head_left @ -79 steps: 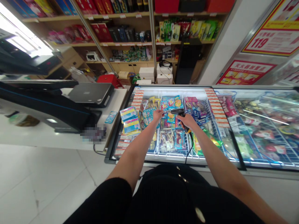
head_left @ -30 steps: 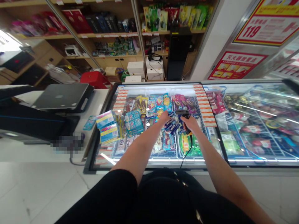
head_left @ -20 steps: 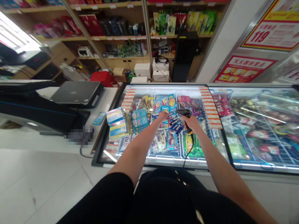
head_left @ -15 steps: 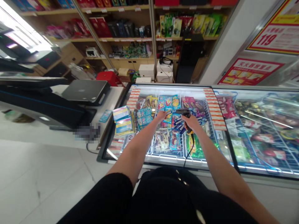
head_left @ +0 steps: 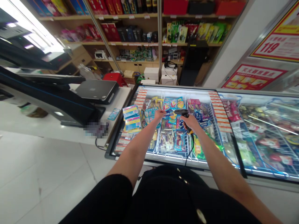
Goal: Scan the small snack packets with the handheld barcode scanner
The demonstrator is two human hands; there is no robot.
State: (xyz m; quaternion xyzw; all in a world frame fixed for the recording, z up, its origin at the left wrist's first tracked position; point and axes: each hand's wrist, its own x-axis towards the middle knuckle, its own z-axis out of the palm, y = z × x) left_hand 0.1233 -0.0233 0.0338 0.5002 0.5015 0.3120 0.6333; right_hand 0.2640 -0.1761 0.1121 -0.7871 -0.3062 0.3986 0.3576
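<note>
My left hand (head_left: 159, 115) pinches a small dark-blue packet (head_left: 168, 112) over the glass top of the chest freezer (head_left: 130, 93). In my right hand (head_left: 191, 122) is a black barcode scanner (head_left: 181, 112), its head pointing left toward that packet and its cable (head_left: 190, 151) hanging toward me. More dark-blue packets (head_left: 205, 123) lie to the right of the scanner, partly behind my hand. Left of my left hand, a pile of blue and yellow packs (head_left: 132, 119) rests on the glass, with light-blue packs (head_left: 149, 113) next to it.
Ice-cream packs (head_left: 167, 140) fill wire baskets under the glass. At left, a counter carries a black monitor stand (head_left: 70, 102), a closed grey laptop (head_left: 97, 90) and a light-blue pack (head_left: 114, 114). Another freezer section (head_left: 263, 133) adjoins at right. Stocked shelves (head_left: 130, 43) stand behind.
The view has turned slightly, so the surroundings sit further right. Fewer dark-blue packets show between my hands. My left hand has moved slightly left relative to the freezer, holding a packet.
</note>
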